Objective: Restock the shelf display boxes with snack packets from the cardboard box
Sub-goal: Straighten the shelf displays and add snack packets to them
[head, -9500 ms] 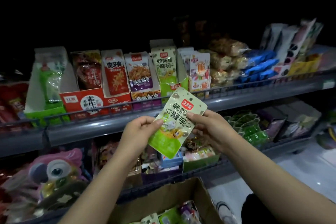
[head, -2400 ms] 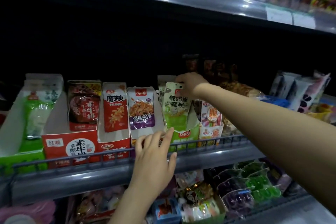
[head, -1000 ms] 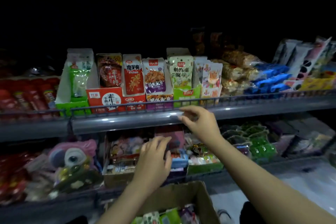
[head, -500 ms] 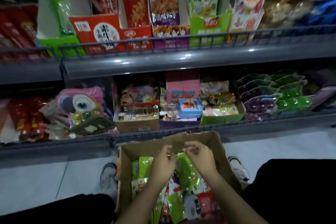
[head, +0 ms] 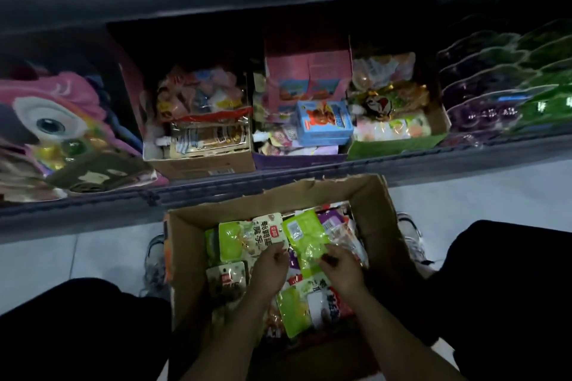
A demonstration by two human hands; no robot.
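A dim shop aisle with a pale tiled floor (head: 62,260) runs along a low grey shelf (head: 464,164), seen from above. On the floor, right against the shelf's front edge, sits an open cardboard box (head: 376,226) between the person's dark-trousered knees, with a pale shoe showing on either side of it. The box holds a loose heap of snack packets (head: 297,312), mostly lime green, with some purple, red and white ones mixed in.

Both hands are down inside the box. The left hand (head: 269,266) has its fingers curled and pinches the lower edge of a green-and-white packet (head: 250,237) printed with dark characters, which lies flat near the top of the heap. The right hand (head: 340,269) grips the lower end of a bright green packet (head: 306,241) that shows its back, with a small white label near its top. The two packets lie side by side, edges touching.

On the shelf behind stand several display boxes: a brown one (head: 204,161) full of clear-wrapped sweets, a purple one (head: 297,158) holding a small blue carton (head: 323,124), and a green one (head: 396,145) with pastel packs. A pink owl-faced pack (head: 52,120) lies at far left, and purple and green jelly trays (head: 507,96) at far right.
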